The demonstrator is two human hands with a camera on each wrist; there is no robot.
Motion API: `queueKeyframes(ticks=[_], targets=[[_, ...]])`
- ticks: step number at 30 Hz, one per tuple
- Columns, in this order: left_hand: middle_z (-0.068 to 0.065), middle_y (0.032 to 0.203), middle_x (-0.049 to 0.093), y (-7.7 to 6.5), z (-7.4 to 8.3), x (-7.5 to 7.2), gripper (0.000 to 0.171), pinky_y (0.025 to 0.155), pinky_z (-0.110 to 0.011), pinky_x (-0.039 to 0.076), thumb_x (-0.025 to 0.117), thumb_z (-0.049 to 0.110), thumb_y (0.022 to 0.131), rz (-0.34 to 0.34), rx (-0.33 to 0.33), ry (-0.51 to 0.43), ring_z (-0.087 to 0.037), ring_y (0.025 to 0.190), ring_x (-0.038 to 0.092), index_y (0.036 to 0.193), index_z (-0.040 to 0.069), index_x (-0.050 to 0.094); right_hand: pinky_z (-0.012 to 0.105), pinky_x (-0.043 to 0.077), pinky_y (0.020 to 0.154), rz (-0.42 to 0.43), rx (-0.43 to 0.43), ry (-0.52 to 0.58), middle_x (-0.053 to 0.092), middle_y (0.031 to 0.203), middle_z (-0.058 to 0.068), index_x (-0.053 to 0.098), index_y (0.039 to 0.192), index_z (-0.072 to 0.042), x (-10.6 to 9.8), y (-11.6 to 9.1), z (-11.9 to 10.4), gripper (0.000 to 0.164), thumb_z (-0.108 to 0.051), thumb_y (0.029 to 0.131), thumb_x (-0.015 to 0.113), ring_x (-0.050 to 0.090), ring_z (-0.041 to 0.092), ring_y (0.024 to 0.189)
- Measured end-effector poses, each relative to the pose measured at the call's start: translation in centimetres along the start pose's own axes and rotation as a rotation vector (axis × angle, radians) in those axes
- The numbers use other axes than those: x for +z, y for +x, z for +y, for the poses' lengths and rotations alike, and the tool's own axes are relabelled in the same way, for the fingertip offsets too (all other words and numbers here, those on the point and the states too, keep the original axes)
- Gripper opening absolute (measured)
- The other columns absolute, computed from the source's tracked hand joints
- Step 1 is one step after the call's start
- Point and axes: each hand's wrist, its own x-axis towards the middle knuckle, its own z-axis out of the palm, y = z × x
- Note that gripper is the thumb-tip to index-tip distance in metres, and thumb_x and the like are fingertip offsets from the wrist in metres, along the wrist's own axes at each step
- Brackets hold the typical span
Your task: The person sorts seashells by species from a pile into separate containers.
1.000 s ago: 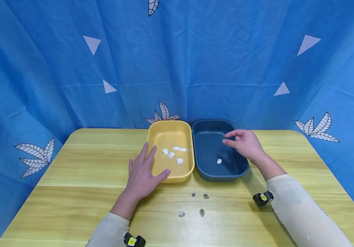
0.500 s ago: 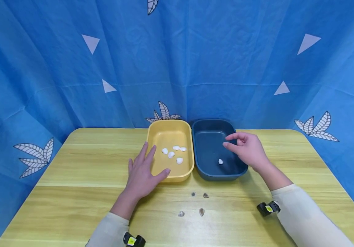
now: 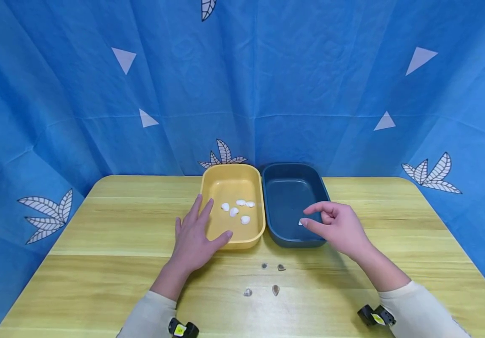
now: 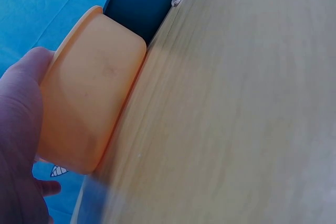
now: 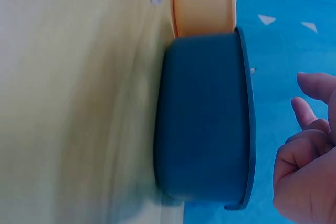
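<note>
My left hand (image 3: 195, 239) rests at the near left corner of the yellow tray (image 3: 234, 245), fingers spread, the thumb over the rim. In that tray lie several white seashells (image 3: 245, 219). Over the near right part of the dark blue tray (image 3: 295, 243) hovers my right hand (image 3: 340, 227). Its thumb and index finger stand apart with nothing between them, and the other fingers are bent. A white shell (image 3: 300, 223) lies in the blue tray, partly hidden by the right thumb. In the right wrist view, the right hand (image 5: 310, 156) is beyond the blue tray's rim.
On the table in front of the trays lie several small brownish and grey shells (image 3: 276, 290). The two trays stand side by side at the back of the wooden table (image 3: 111, 277). A blue patterned curtain (image 3: 293, 70) hangs right behind the table.
My right hand has drawn back toward me over the blue tray, finger and thumb still apart. The white shell there shifted slightly and is now partly covered. The left hand stays put.
</note>
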Motion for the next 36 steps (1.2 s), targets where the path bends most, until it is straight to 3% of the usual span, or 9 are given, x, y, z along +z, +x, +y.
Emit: queueKeyframes(ticks=[4,7,11,19,26,36], targets=[[-0.005,0.167,0.006,0.0,-0.1,0.0,0.096,0.11,-0.069,0.0,0.068,0.063,0.084,0.004,0.001,0.002,-0.039,0.147,0.019,0.159,0.018,0.029,0.032,0.03,0.046,-0.018,-0.019,0.032,0.022,0.056,-0.005,0.075,0.099,-0.013,0.8,-1.2,-0.4,0.021,-0.026,0.084,0.083,0.023,0.013,0.045],[-0.005,0.167,0.006,-0.1,-0.1,0.0,0.097,0.11,-0.069,0.0,0.066,0.066,0.083,0.005,0.002,0.003,-0.039,0.147,0.019,0.159,0.018,0.029,0.028,0.042,0.057,-0.033,-0.042,0.052,0.021,0.056,-0.007,0.075,0.098,-0.012,1.4,-2.1,-0.6,0.02,-0.023,0.084,0.083,0.021,0.01,0.046],[-0.005,0.167,0.006,-0.1,-0.1,0.0,0.097,0.11,-0.07,0.0,0.066,0.066,0.083,0.004,0.004,0.002,-0.039,0.147,0.019,0.159,0.018,0.029,0.028,0.045,0.066,-0.059,-0.068,0.069,0.021,0.056,-0.009,0.075,0.097,-0.011,2.3,-3.1,-0.5,0.019,-0.02,0.083,0.084,0.021,0.007,0.048],[-0.006,0.167,0.006,-0.1,-0.1,0.0,0.096,0.11,-0.07,0.0,0.068,0.062,0.084,0.002,0.006,-0.001,-0.039,0.147,0.019,0.159,0.017,0.03,0.026,0.034,0.049,-0.116,-0.078,0.09,0.023,0.056,-0.011,0.075,0.095,-0.01,3.7,-4.3,-0.2,0.018,-0.016,0.081,0.085,0.024,0.004,0.05],[-0.005,0.167,0.006,0.0,0.0,0.0,0.096,0.11,-0.07,0.0,0.066,0.065,0.084,0.001,0.006,-0.002,-0.038,0.147,0.019,0.159,0.017,0.03,0.024,0.038,0.052,-0.146,-0.093,0.089,0.026,0.056,-0.012,0.074,0.096,-0.008,4.6,-5.0,0.4,0.02,-0.017,0.081,0.085,0.027,0.002,0.05],[-0.004,0.167,0.006,-0.1,-0.2,-0.1,0.097,0.11,-0.07,0.001,0.064,0.067,0.084,0.013,0.018,-0.004,-0.037,0.147,0.019,0.159,0.017,0.03,0.026,0.042,0.053,-0.217,-0.029,-0.006,0.036,0.056,-0.011,0.074,0.097,-0.01,5.8,-5.1,1.2,0.022,-0.023,0.081,0.085,0.036,0.003,0.05]])
